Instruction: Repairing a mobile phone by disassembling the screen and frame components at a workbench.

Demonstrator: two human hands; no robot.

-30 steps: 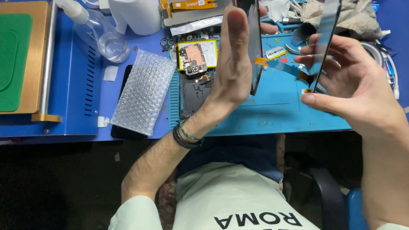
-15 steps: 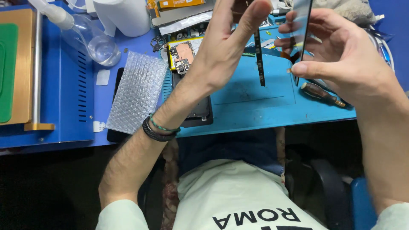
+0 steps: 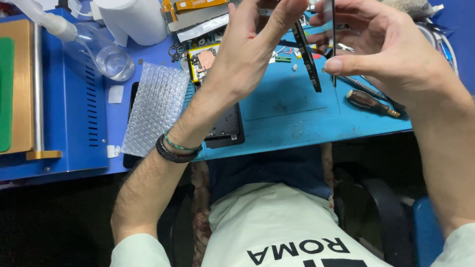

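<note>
My left hand (image 3: 247, 54) is raised over the blue work mat (image 3: 297, 111), its fingertips on the top of a thin black phone panel (image 3: 308, 62) seen edge-on and tilted. My right hand (image 3: 391, 54) pinches a second thin, glassy panel (image 3: 333, 49), held upright and edge-on just right of the black one. The two panels are close together but apart. An opened phone body (image 3: 226, 126) lies on the mat under my left wrist, with a small circuit board (image 3: 203, 59) behind it.
A sheet of bubble wrap (image 3: 158, 106) covers a dark phone at the left. A clear bottle (image 3: 101, 57) and a white roll (image 3: 131, 20) stand at the back left. A screwdriver (image 3: 372, 102) lies right. A blue machine (image 3: 74, 113) fills the left edge.
Both hands have stayed raised while the two panels came closer together. The black panel now tilts, and the right hand's panel stands more upright.
</note>
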